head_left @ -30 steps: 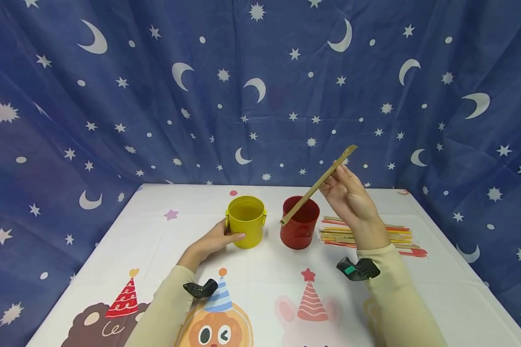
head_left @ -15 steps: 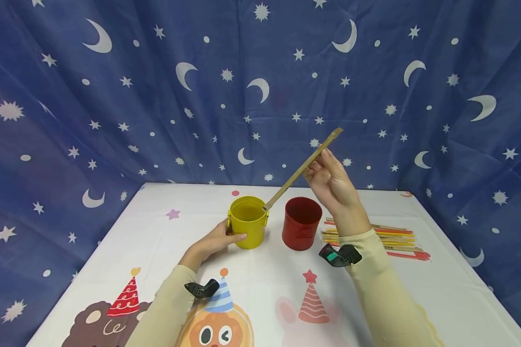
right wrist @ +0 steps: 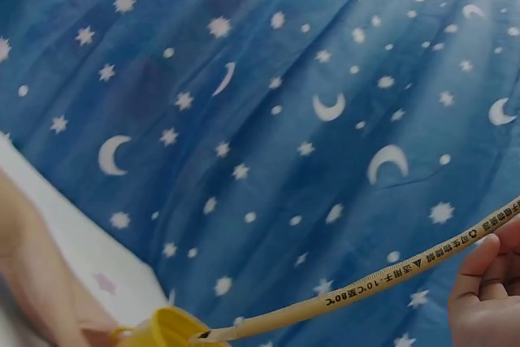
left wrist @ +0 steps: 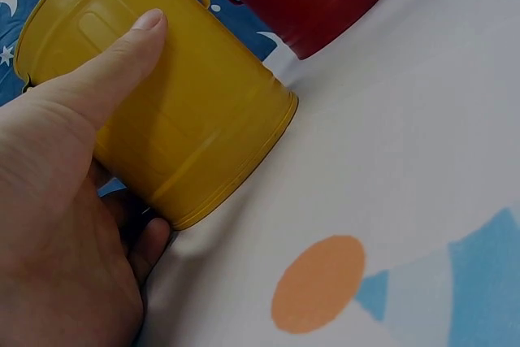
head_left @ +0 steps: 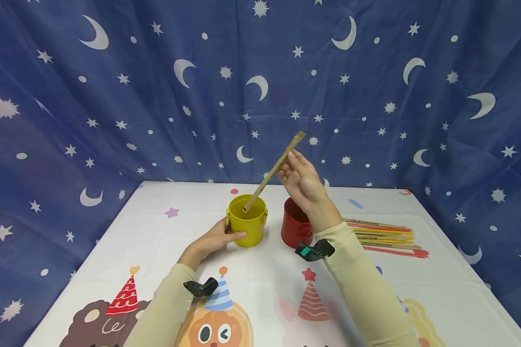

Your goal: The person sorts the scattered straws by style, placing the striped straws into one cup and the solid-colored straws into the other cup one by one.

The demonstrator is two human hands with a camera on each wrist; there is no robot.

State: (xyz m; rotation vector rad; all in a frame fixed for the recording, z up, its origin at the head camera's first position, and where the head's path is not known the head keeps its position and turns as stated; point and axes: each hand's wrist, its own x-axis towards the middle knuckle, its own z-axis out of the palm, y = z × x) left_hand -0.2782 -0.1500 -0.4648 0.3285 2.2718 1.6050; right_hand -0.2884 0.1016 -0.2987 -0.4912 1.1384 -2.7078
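Pinching tan strip (head_left: 267,181), right fingers (head_left: 301,165) tight, left fingers (left wrist: 123,64) round yellow bucket (head_left: 252,232)

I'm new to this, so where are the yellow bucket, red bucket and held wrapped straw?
Yellow bucket (head_left: 253,229), head view, front wall.
Red bucket (head_left: 293,232), head view, front wall.
Held wrapped straw (right wrist: 370,283), right wrist view, printed middle.

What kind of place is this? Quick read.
Probably a staged recording booth, not an ordinary room. A blue moon-and-star curtain hangs behind and along both sides, a white cartoon-print tablecloth covers the work surface, and the person wears black wrist cameras.
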